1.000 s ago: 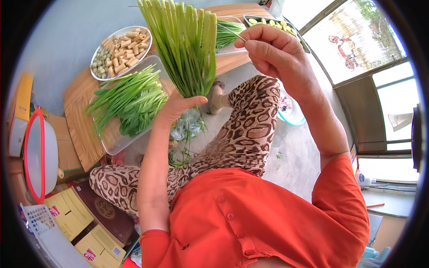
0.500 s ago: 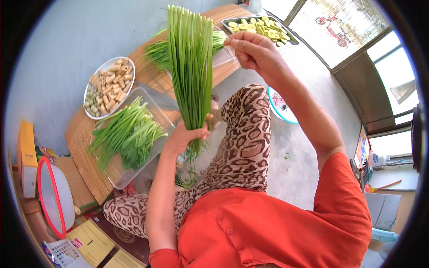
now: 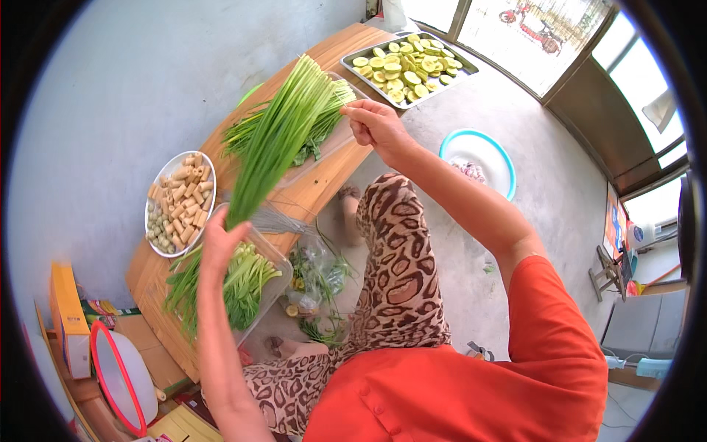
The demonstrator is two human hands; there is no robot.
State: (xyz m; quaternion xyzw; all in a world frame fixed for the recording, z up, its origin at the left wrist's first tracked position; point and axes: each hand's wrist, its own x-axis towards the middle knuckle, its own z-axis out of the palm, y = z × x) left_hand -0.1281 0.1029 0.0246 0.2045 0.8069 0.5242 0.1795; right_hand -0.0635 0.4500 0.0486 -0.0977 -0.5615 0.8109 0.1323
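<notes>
My left hand (image 3: 219, 239) is wrapped round the lower end of a long bunch of garlic chives (image 3: 276, 144). The bunch leans up and to the right over the wooden table, its pale cut ends toward the far side. My right hand (image 3: 377, 131) is closed in a pinch close to the bunch's pale ends; whatever sits between its fingertips is too small to make out. Behind the held bunch, more greens (image 3: 335, 103) lie in a clear tray (image 3: 346, 136). Below my left hand, leafy greens (image 3: 247, 283) fill a clear plastic bin (image 3: 283, 269).
On the wooden table (image 3: 324, 180) lie thin grey strands (image 3: 276, 219), a white dish (image 3: 213, 193) of tan cylindrical pieces and a metal tray (image 3: 353, 60) of sliced rounds. A blue-rimmed basin (image 3: 503, 158) and a plastic bag (image 3: 313, 272) are on the floor. A red-rimmed tub (image 3: 121, 376) stands lower left.
The chives have tipped from upright to a slant over the table. My left hand has moved left, above the bin of greens. My right hand has shifted left and lower, still pinched.
</notes>
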